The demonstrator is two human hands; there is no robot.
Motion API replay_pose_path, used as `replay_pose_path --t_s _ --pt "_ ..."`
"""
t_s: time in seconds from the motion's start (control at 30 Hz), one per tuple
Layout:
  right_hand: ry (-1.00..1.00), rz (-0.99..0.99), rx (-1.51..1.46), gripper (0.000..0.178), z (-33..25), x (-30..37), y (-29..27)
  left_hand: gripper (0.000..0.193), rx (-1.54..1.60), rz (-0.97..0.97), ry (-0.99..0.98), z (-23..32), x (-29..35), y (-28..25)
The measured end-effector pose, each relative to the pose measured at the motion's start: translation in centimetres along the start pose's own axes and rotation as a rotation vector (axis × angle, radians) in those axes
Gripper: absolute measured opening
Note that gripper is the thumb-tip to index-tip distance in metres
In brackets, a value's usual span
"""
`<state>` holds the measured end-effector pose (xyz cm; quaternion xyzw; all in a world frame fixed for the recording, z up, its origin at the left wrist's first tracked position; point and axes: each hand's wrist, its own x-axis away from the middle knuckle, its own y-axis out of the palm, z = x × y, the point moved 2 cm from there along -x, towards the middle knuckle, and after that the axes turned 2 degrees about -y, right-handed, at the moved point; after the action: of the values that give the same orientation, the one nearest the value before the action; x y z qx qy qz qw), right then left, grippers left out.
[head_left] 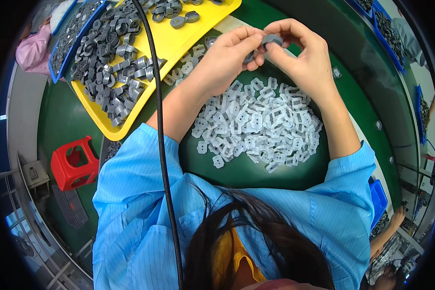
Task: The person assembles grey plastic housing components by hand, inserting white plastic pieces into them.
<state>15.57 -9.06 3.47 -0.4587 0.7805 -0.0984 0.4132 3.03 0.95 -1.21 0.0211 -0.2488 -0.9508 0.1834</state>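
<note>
Over the far side of the work surface, my two hands meet above the heap of small white plastic pieces. My right hand (302, 55) pinches a grey ring-shaped plastic part (272, 39) between thumb and fingers. Close beside it, my left hand (229, 58) is closed on a darker grey plastic part (249, 57), mostly covered by its fingers. Whether the two parts touch cannot be made out. Below them spreads the heap of white plastic pieces (261, 128), flat and with small holes. To the left, a yellow tray (193, 31) holds many loose grey plastic parts (113, 63).
A black cable (160, 121) runs down across the view near my left arm. On the left stands a red plastic stool (75, 163). Blue bins (58, 60) of small parts line the benches on both sides. Other people sit at the left and right edges.
</note>
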Motion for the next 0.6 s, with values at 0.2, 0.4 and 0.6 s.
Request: replay_pose_path --t_s 0.2,0.4,0.6 --pt "0.489 -0.166 -0.272 0.027 6.3 0.1 -1.4 0.034 -0.374 0.132 0.029 0.3 0.3 0.2" --pt "0.48 -0.042 0.081 0.024 8.0 0.0 -2.2 0.049 -0.666 0.073 0.096 0.2 0.0 -0.7" --pt "0.346 -0.492 0.032 0.012 4.1 -0.2 -2.7 0.052 -0.858 0.169 0.167 -0.1 0.0 -0.3"
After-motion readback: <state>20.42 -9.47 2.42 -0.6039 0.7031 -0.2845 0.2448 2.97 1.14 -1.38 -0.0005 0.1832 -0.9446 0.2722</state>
